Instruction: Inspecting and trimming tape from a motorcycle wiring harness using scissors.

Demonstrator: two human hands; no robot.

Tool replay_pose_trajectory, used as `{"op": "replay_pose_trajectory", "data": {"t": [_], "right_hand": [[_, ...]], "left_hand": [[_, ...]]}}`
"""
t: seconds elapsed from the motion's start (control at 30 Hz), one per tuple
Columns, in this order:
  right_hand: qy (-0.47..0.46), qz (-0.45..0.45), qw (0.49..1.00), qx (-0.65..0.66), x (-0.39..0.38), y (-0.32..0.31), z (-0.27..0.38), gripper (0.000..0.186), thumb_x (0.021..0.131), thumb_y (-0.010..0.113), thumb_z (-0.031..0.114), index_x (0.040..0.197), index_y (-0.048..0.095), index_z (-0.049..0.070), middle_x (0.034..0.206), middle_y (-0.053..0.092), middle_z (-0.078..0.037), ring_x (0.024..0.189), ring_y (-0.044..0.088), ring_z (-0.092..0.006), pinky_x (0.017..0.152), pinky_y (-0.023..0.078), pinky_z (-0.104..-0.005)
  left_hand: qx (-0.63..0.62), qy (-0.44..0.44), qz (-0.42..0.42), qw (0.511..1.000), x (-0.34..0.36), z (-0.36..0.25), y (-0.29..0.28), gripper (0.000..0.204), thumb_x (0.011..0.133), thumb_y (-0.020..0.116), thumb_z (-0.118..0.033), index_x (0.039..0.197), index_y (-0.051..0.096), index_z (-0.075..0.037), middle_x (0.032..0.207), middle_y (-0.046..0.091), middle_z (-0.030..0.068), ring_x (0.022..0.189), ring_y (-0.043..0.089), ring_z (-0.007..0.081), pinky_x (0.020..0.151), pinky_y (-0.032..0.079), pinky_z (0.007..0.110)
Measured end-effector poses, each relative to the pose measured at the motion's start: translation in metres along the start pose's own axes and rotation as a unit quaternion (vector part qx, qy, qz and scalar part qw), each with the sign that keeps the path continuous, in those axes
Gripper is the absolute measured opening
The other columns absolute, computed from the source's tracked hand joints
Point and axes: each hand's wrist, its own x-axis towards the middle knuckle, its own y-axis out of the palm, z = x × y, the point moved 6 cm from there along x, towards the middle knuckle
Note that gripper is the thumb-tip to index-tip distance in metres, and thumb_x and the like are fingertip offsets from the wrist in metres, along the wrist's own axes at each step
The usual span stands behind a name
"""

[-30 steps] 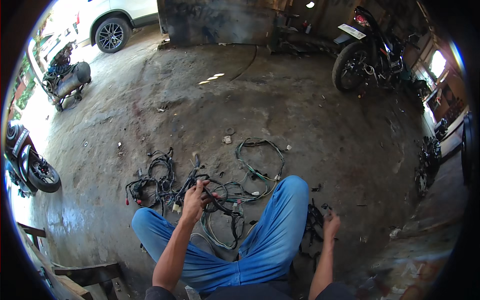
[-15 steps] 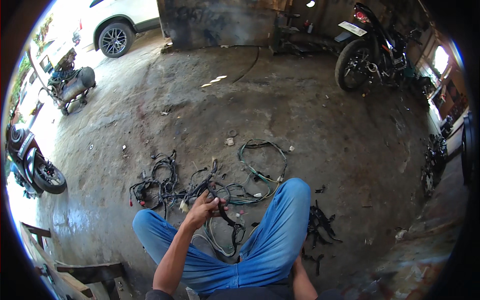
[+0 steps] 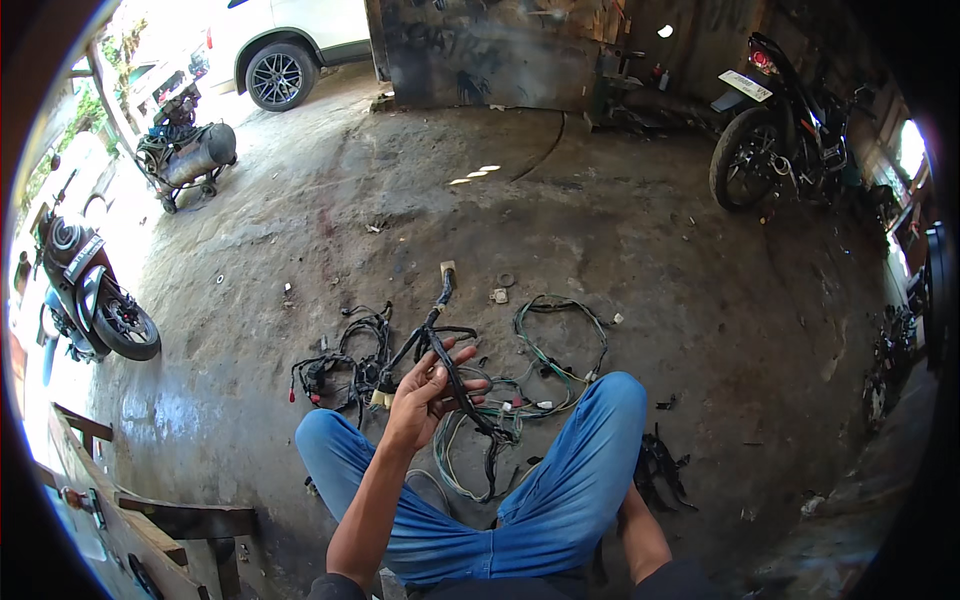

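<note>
A black-wrapped wiring harness (image 3: 437, 332) hangs in my left hand (image 3: 428, 398) in front of my knees. The thumb and fingers hold its trunk, with some fingertips stretched past it. One branch points away from me and ends in a pale connector (image 3: 447, 271); another drops between my legs. To the left of the hand lies a tangle of black wires (image 3: 345, 360) with small red and white plugs. Loops of green and white wire (image 3: 560, 300) spread on the floor to the right. My right forearm (image 3: 643, 535) goes down beside my right thigh, and that hand is hidden behind the leg.
Black scraps (image 3: 662, 470) lie by my right knee. Wooden framing (image 3: 185, 517) stands at lower left. Motorcycles stand at left (image 3: 100, 290) and far right (image 3: 790, 130). An air compressor (image 3: 190, 155) and a white car (image 3: 300, 40) are at far left.
My left hand has lifted the harness, and its branch with the pale connector now extends farther away from me. The whole view has shifted, moving the scene rightward. The right hand stays hidden.
</note>
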Motion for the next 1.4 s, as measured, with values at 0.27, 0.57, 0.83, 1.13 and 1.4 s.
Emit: {"op": "replay_pose_trajectory", "data": {"t": [0.27, 0.57, 0.83, 1.13, 1.4], "right_hand": [[-0.009, -0.003, 1.0, 0.017, 0.051, -0.01, 0.019, 0.042, 0.094, 0.065, 0.025, 0.128, 0.053, 0.002, 0.106, 0.067, -0.02, 0.096, 0.067, -0.0334, 0.088, 0.051, -0.0421], [0.156, -0.112, 0.953, 0.233, 0.08, -0.103, 0.0, 0.055, 0.097, 0.062, 0.056, 0.122, 0.052, 0.008, 0.089, 0.055, -0.004, 0.069, 0.054, -0.0109, 0.058, 0.043, -0.0243], [-0.077, -0.189, 0.905, 0.374, 0.001, -0.148, 0.253, 0.053, 0.099, 0.057, 0.056, 0.124, 0.054, 0.009, 0.085, 0.05, 0.0, 0.065, 0.047, -0.0088, 0.056, 0.041, -0.0237], [-0.011, 0.456, 0.771, 0.444, -0.111, -0.008, 0.382, 0.067, 0.098, 0.056, 0.06, 0.125, 0.052, 0.0, 0.087, 0.054, -0.004, 0.074, 0.057, -0.0127, 0.067, 0.05, -0.0278], [0.062, 0.44, 0.811, 0.38, -0.119, 0.039, 0.358, 0.046, 0.104, 0.054, 0.045, 0.122, 0.053, 0.003, 0.082, 0.05, 0.0, 0.067, 0.051, -0.0069, 0.058, 0.044, -0.0232]], "left_hand": [[0.0, -0.02, 0.071, 0.997, -0.013, -0.01, 0.018, 0.068, 0.1, 0.05, -0.001, 0.159, 0.016, -0.006, 0.156, 0.037, 0.0221, 0.127, 0.057, 0.0416, 0.103, 0.054, 0.052], [0.011, -0.014, 0.118, 0.993, -0.015, -0.006, 0.042, 0.077, 0.096, 0.053, 0.003, 0.161, 0.012, -0.009, 0.156, 0.037, 0.0239, 0.131, 0.053, 0.0439, 0.104, 0.053, 0.053], [0.086, -0.002, 0.129, 0.988, -0.014, 0.009, 0.042, 0.079, 0.096, 0.05, 0.0, 0.162, 0.008, -0.011, 0.149, 0.043, 0.0263, 0.118, 0.064, 0.0381, 0.098, 0.056, 0.051], [0.035, -0.018, 0.17, 0.985, -0.015, 0.046, 0.055, 0.079, 0.105, 0.053, -0.012, 0.163, 0.0, -0.023, 0.126, 0.065, 0.0203, 0.096, 0.072, 0.0237, 0.089, 0.058, 0.039], [0.207, -0.003, 0.007, 0.978, -0.001, 0.059, 0.025, 0.075, 0.1, 0.063, -0.012, 0.161, 0.019, -0.01, 0.106, 0.072, 0.0106, 0.082, 0.069, 0.0139, 0.072, 0.058, 0.029]]}}
